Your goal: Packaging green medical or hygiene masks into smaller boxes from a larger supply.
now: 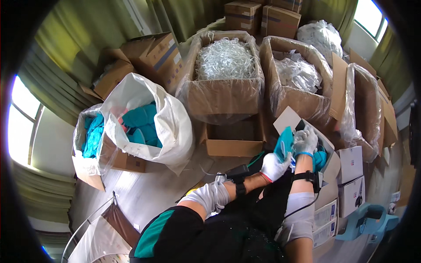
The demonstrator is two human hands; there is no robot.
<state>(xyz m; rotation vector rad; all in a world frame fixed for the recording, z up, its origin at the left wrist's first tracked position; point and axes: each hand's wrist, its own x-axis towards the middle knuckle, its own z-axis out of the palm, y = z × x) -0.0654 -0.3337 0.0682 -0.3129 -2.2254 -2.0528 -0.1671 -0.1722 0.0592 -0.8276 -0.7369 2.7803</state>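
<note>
My left hand, in a white glove with a red cuff edge, grips a folded teal cloth piece that stands up from its fingers. Close beside it, my right hand, also white-gloved with a blue band at the wrist, is over an open carton. Its fingers are curled near a dark patch, and what they hold, if anything, is hidden. More teal cloth shows in the carton, partly behind my right wrist.
Ahead stand plastic-lined cartons, one with clear shredded strips, another with crumpled film. At left are a white sack of teal pieces and a lined box of teal cloth. A blue plastic stool and white boxes stand right.
</note>
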